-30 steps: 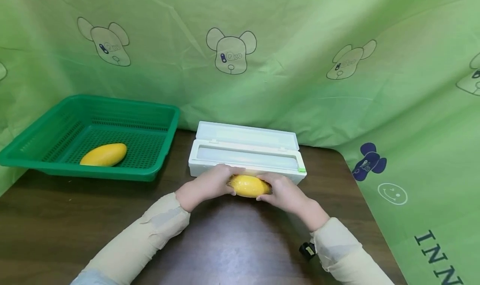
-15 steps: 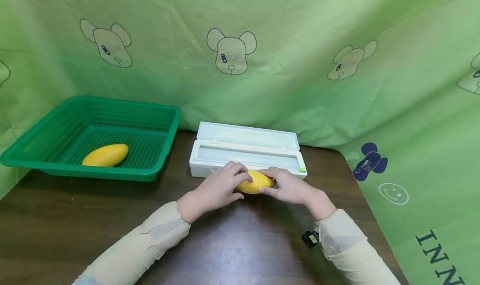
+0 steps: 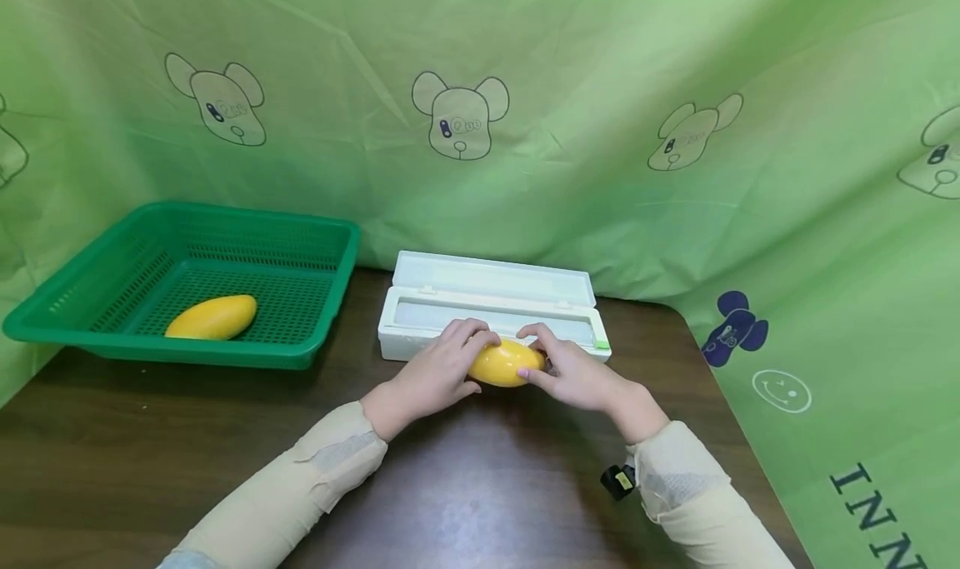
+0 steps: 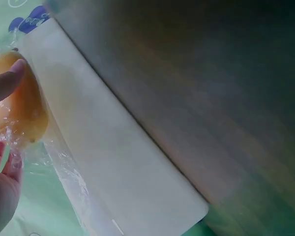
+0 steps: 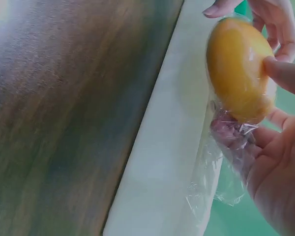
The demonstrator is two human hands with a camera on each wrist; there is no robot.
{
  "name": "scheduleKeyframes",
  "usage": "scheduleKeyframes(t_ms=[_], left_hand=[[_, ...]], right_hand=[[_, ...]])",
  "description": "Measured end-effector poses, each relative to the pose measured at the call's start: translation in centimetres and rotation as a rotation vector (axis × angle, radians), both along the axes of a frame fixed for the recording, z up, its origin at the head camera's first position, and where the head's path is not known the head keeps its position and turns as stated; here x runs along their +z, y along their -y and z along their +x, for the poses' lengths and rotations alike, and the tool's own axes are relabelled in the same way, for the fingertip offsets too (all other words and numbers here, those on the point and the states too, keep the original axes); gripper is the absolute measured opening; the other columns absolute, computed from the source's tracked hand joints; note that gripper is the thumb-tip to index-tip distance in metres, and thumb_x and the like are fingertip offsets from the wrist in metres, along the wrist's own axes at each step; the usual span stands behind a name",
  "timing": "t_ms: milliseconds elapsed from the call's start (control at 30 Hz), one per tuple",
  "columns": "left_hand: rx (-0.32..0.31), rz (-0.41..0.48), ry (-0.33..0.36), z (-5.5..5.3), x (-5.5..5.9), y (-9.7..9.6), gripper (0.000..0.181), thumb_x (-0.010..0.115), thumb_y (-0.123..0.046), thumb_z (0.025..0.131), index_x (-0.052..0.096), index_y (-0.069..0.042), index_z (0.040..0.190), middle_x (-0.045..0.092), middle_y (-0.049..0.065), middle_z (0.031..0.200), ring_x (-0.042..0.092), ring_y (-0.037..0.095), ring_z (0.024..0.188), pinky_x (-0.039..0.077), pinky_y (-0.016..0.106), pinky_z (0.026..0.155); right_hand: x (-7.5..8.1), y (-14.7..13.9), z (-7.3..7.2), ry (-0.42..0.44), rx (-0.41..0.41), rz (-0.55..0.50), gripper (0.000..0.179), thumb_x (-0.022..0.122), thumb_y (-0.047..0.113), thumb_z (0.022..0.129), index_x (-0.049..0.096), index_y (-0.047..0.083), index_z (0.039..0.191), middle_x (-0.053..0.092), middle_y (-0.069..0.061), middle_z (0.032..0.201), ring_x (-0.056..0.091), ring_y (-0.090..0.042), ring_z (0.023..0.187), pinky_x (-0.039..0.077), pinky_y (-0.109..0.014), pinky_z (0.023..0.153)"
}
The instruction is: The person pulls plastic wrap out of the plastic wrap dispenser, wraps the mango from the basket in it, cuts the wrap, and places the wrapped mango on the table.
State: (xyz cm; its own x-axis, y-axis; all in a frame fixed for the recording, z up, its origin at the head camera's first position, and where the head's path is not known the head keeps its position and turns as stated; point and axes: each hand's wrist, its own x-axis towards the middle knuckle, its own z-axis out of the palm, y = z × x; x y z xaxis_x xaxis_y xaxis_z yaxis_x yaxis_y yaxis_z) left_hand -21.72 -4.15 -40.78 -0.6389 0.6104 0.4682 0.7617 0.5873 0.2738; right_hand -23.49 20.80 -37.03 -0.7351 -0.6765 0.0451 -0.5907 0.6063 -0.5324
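Note:
In the head view a yellow mango [image 3: 505, 362], wrapped in clear plastic film, is held in front of a long white cling film box [image 3: 401, 344]. My right hand [image 3: 581, 373] grips its right end, thumb pressed on the near side. Loose, crumpled film [image 5: 231, 182] hangs over the right fingers in the right wrist view. My left hand [image 3: 438, 367] lies at the mango's left end, fingers loosely bent over it and thumb spread away. In the left wrist view the left fingertips [image 4: 14, 167] are at the film around that end; the far fingers are partly hidden.
The box's lid [image 3: 495, 276] stands raised at the back. To the left, a green basket [image 3: 341, 294] holds a second mango [image 3: 213, 317]. A dark wooden table [image 3: 225, 436] lies under everything, and a green printed curtain [image 3: 570, 202] hangs behind and at right.
Earlier both hands gripped the mango's two ends. The left hand has since loosened, its thumb coming away. The right index finger has lifted and bent.

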Motion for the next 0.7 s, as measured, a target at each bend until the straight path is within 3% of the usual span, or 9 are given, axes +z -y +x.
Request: scheduleKeyframes(t_ms=[100,200,333,400,500,567,700], left_hand=[[0.027,-0.002,-0.018,-0.1,-0.1,-0.2,0.066,0.092,-0.005,0.075,0.053,-0.005,0.128,0.050,0.013,0.129,0.050,0.031,0.120,0.051,0.044,0.098],[0.051,0.001,-0.031,-0.2,-0.1,-0.4,0.063,0.091,-0.004,0.075,0.054,-0.005,0.126,0.052,0.013,0.127,0.051,0.031,0.117,0.052,0.043,0.097],[0.059,0.028,-0.024,-0.2,0.0,-0.5,0.063,0.091,-0.003,0.074,0.055,-0.005,0.126,0.053,0.013,0.125,0.051,0.031,0.116,0.050,0.043,0.099],[0.058,0.037,-0.017,-0.2,0.2,-0.5,0.064,0.091,-0.003,0.074,0.055,-0.005,0.126,0.053,0.013,0.125,0.052,0.031,0.116,0.050,0.044,0.100],[0.070,0.047,-0.005,-0.1,0.4,-0.5,0.064,0.092,-0.002,0.072,0.056,-0.004,0.126,0.054,0.013,0.124,0.053,0.032,0.115,0.050,0.043,0.100],[0.077,0.046,0.004,0.0,0.5,-0.4,0.064,0.092,-0.001,0.072,0.057,-0.004,0.126,0.055,0.013,0.125,0.053,0.032,0.115,0.050,0.042,0.100],[0.068,0.032,0.008,0.1,0.5,-0.5,0.065,0.092,-0.002,0.073,0.057,-0.004,0.128,0.054,0.013,0.126,0.052,0.032,0.116,0.051,0.042,0.099]], right_hand=[[0.3,0.0,0.0,0.014,-0.009,-0.002,0.038,0.066,0.021,0.101,0.043,0.008,0.127,0.071,-0.003,0.099,0.062,-0.013,0.080,0.051,-0.039,0.079],[0.8,-0.1,0.2,-0.023,-0.043,0.005,0.041,0.069,0.025,0.099,0.047,0.006,0.128,0.072,-0.005,0.104,0.065,-0.017,0.086,0.053,-0.041,0.082],[1.6,-0.4,1.0,-0.268,-0.123,-0.045,0.039,0.077,0.021,0.091,0.060,0.002,0.119,0.070,-0.009,0.108,0.065,-0.025,0.096,0.054,-0.045,0.084],[1.7,-0.3,1.7,-0.427,-0.106,-0.075,0.032,0.079,0.016,0.085,0.063,0.001,0.109,0.066,-0.008,0.103,0.062,-0.027,0.094,0.054,-0.045,0.081],[0.9,0.7,2.6,-0.568,-0.036,-0.059,0.033,0.085,0.015,0.079,0.060,0.004,0.098,0.058,-0.004,0.093,0.057,-0.022,0.086,0.053,-0.038,0.074],[0.0,1.5,3.1,-0.590,-0.029,-0.010,0.041,0.090,0.018,0.077,0.057,0.004,0.098,0.054,-0.002,0.094,0.054,-0.021,0.085,0.052,-0.035,0.072],[-1.6,2.5,3.5,-0.570,-0.180,0.051,0.062,0.099,0.017,0.066,0.054,0.001,0.105,0.051,-0.007,0.100,0.053,-0.026,0.089,0.052,-0.038,0.075]])
